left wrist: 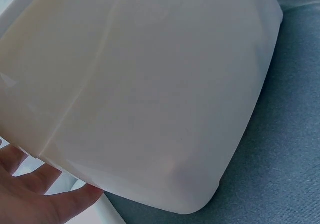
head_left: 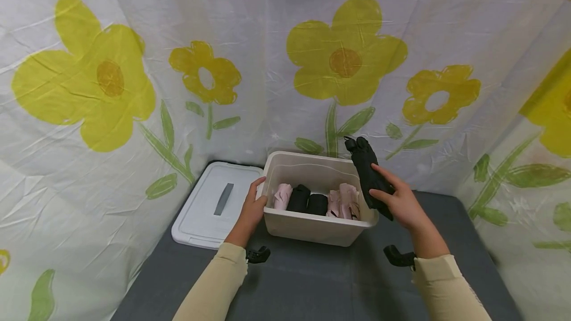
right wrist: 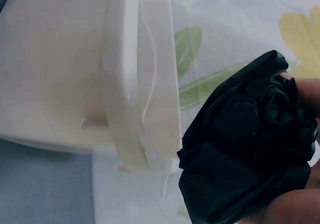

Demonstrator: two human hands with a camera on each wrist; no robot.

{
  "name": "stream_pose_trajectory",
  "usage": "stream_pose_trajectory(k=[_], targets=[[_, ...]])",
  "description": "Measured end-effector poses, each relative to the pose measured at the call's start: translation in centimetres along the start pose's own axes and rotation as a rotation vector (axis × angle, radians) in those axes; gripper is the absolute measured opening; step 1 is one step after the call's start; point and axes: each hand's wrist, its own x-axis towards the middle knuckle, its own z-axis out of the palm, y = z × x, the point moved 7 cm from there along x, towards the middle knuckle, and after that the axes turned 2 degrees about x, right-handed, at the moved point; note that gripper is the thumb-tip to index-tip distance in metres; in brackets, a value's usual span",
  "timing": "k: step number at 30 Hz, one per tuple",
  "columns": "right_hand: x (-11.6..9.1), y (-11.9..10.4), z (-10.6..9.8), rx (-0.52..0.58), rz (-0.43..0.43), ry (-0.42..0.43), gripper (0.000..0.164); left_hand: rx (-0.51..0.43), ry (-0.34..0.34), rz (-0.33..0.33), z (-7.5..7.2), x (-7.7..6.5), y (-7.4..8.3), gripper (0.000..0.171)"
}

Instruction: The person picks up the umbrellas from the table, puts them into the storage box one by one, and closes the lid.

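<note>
A beige plastic storage box [head_left: 312,227] stands on the dark table, with rolled pink and black bundles inside. My left hand [head_left: 252,208] holds the box's left end at the rim; in the left wrist view its fingers [left wrist: 75,201] meet the edge of the box wall. Over the box's right end, my right hand [head_left: 401,202] grips a folded black umbrella [head_left: 369,172], tilted with its far end toward the back wall. The right wrist view shows the umbrella's bunched cloth and round end close up, beside the box rim.
A white lid [head_left: 202,212] with a grey handle lies left of the box. Behind the dark table [head_left: 303,281] hangs a white sheet [head_left: 267,88] printed with yellow flowers. Black wrist mounts [head_left: 399,256] stick out from both sleeves.
</note>
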Motion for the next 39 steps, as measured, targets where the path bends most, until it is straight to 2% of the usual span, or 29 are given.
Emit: stream_pose_trajectory(k=[5, 12, 27, 29, 35, 39], targets=[[0.5, -0.3, 0.8, -0.011, -0.009, -0.018, 0.068, -0.007, 0.020, 0.001, 0.1, 1.1, -2.2, 0.063], [1.3, -0.3, 2.0, -0.011, -0.024, -0.058, 0.067, 0.000, 0.044, -0.013, 0.0, 1.0, -2.5, 0.062], [1.8, -0.4, 3.4, -0.017, 0.008, -0.168, 0.065, -0.010, 0.030, -0.014, 0.0, 1.1, -2.2, 0.062], [1.8, -0.5, 3.4, -0.025, 0.007, -0.186, 0.064, -0.016, 0.018, -0.019, 0.0, 0.9, -1.6, 0.063], [1.9, -0.6, 3.7, -0.029, -0.005, -0.276, 0.062, -0.012, -0.003, -0.017, -0.1, -1.0, 1.3, 0.063], [2.0, -0.7, 4.2, -0.068, -0.014, -0.322, 0.062, -0.025, -0.002, -0.023, 0.0, -0.4, 0.6, 0.064]])
